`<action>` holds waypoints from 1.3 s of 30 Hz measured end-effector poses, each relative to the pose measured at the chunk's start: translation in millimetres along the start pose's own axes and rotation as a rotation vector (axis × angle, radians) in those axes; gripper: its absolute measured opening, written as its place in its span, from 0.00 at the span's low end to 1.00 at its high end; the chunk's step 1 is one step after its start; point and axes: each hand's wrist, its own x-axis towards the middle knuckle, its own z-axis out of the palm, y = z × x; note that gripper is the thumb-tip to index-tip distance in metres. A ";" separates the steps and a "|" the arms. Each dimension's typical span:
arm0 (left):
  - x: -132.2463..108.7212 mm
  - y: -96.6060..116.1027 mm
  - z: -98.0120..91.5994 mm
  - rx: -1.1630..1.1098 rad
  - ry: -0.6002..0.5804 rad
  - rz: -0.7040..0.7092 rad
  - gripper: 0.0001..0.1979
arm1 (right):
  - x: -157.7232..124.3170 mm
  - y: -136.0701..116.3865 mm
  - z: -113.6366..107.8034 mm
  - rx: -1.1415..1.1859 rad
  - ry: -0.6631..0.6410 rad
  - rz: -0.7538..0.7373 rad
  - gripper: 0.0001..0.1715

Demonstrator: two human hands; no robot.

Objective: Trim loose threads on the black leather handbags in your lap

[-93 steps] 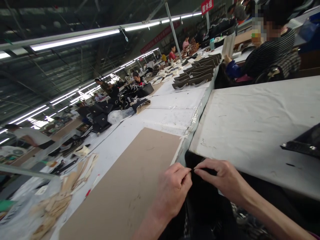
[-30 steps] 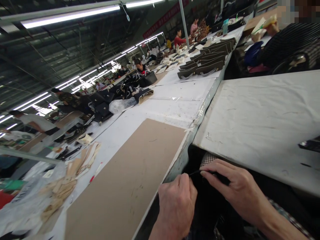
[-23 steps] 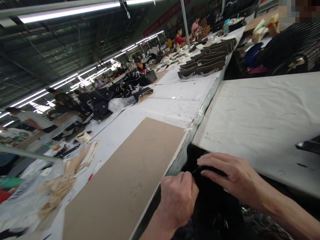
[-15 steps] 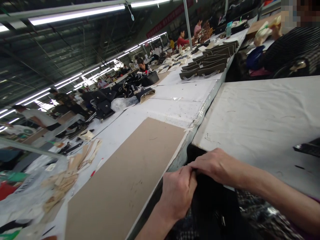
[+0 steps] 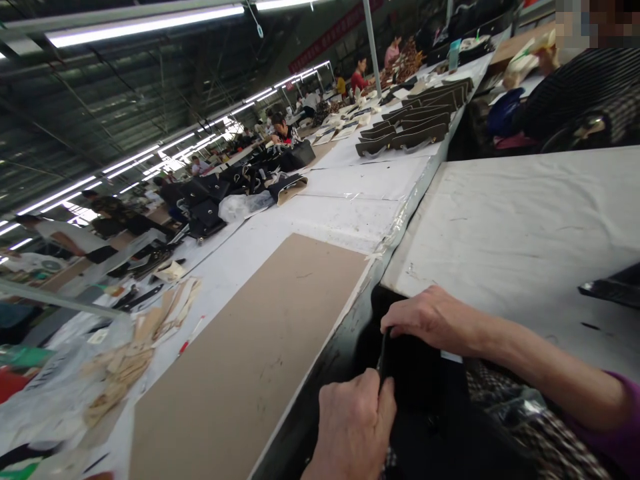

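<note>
Both hands grip the edge of a black bag-like piece (image 5: 425, 407) that lies over the lap, below the table's front edge. My left hand (image 5: 355, 417) is closed on the lower part of that edge, thumb on its right side. Farther up, my right hand (image 5: 425, 317) pinches the same edge between thumb and fingers. A short strip of dark edge shows between the two hands. Beneath the black piece is checked cloth (image 5: 540, 417). A beige board (image 5: 260, 333) lies on the white table (image 5: 360, 177) to the left of my hands.
A white-covered surface (image 5: 515, 220) stands at the right, with a dark object (image 5: 613, 287) on it. Dark bag pieces (image 5: 405, 130) line the far table. Black bags (image 5: 205, 207), tan strips (image 5: 125, 360) and a red pen (image 5: 191, 335) lie left. A person in a striped top (image 5: 575, 93) sits at upper right.
My left hand has moved down along the black piece, away from my right hand, which has shifted slightly up. A stretch of edge now shows between them. The view has shifted slightly.
</note>
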 end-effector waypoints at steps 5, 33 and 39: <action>1.4 -7.8 2.2 -0.054 0.008 0.130 0.14 | -7.1 8.0 -2.0 0.059 -0.053 -0.024 0.12; 25.0 -5.6 -2.5 0.043 0.188 0.022 0.06 | 10.9 -18.2 1.6 -0.087 -0.060 -0.070 0.09; 41.6 -10.8 -3.7 -0.001 0.230 0.150 0.11 | -4.6 -11.7 1.8 -0.026 0.071 0.095 0.09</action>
